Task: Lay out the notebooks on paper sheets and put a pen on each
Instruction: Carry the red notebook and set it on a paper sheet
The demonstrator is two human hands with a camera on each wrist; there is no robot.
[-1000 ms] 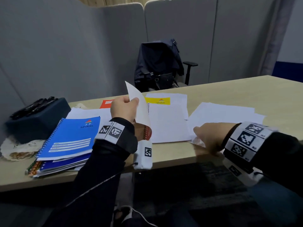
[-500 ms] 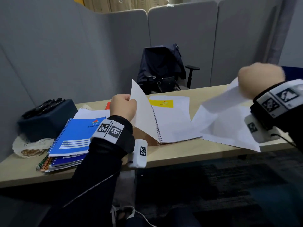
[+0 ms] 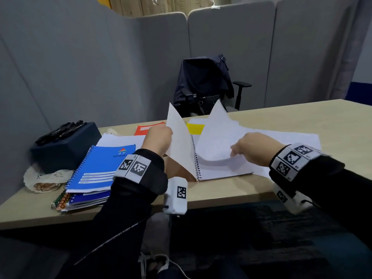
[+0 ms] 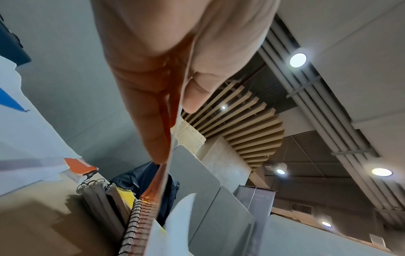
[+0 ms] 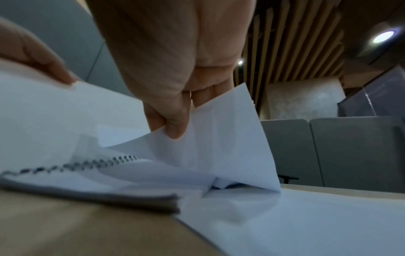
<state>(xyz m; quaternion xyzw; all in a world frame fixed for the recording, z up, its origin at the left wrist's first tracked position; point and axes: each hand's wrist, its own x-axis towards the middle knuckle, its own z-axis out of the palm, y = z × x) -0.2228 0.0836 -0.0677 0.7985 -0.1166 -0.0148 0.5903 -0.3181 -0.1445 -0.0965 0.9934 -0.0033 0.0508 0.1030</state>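
At the near edge: the tabletop [image 3: 221, 198] carries a pile of spiral notebooks on the left, with a blue notebook [image 3: 100, 166] on top.
Open notebook [image 3: 231, 171]: lies just right of the pile, near the front edge, with its spiral running front to back and a white page facing up.
Cover [image 3: 179, 146]: raised steeply from the spiral, white inside and orange outside.
Left hand [image 3: 159, 140]: pinches the cover's free edge, thumb on the white side and fingers on the orange side, as the left wrist view shows.
Right hand [image 3: 255, 150]: pinches a white sheet [image 3: 217, 137] between thumb and fingers.
Sheet: bows over the open page with its far corner pointing up; whether it touches the page I cannot tell.
Loose sheets [image 3: 291, 137]: lie flat to the right, partly under the open notebook.
Behind the hands: an orange notebook [image 3: 145, 128] and a yellow one [image 3: 195, 128] lie flat, both partly hidden.
Far left: a dark box [image 3: 66, 146] sits on a lace doily [image 3: 40, 180], with black pens [image 3: 60, 131] lying on top of it.
Beyond the tabletop: a chair [image 3: 203, 85] draped with a dark jacket stands before grey partitions [image 3: 231, 47].
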